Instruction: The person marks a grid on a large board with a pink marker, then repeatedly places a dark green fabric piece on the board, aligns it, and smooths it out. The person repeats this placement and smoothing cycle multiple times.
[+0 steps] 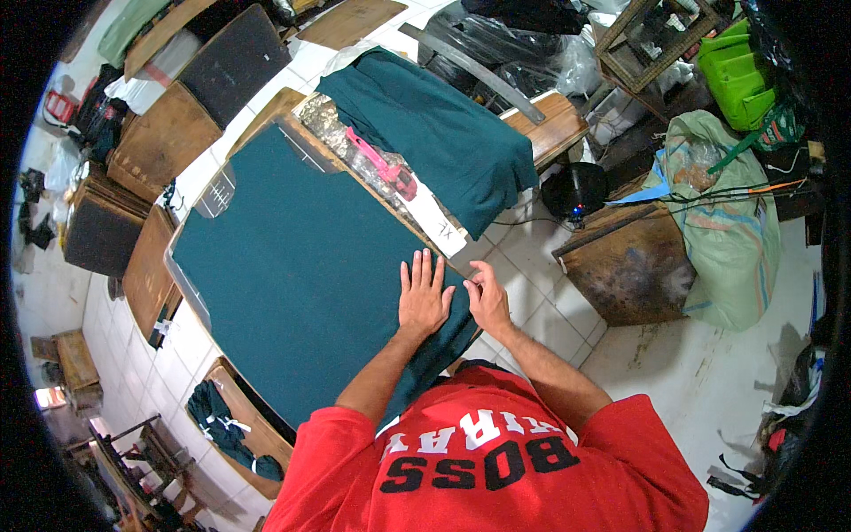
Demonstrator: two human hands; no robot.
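Dark green fabric [275, 239], possibly a garment piece, is spread over a board whose curved edge and white line markings [217, 192] show at its far left end. My left hand [424, 304] presses flat on the fabric near its right end, fingers stretched out and close together. Just right of it, my right hand [489, 309] has its thumb and forefinger bent together at the fabric's right edge, seemingly pinching it. Beyond the board's far edge, a pink hand tool [381, 161] rests by a long white strip [434, 222] with dark marks.
More green fabric [425, 124] is draped over a surface behind. Brown boards [164, 133] stand at the left, and bundled green cloth [222, 426] lies on a lower board. Rightward are a stained wooden box [629, 266], a pale green sack [731, 257] and a round black device [574, 191] with cables.
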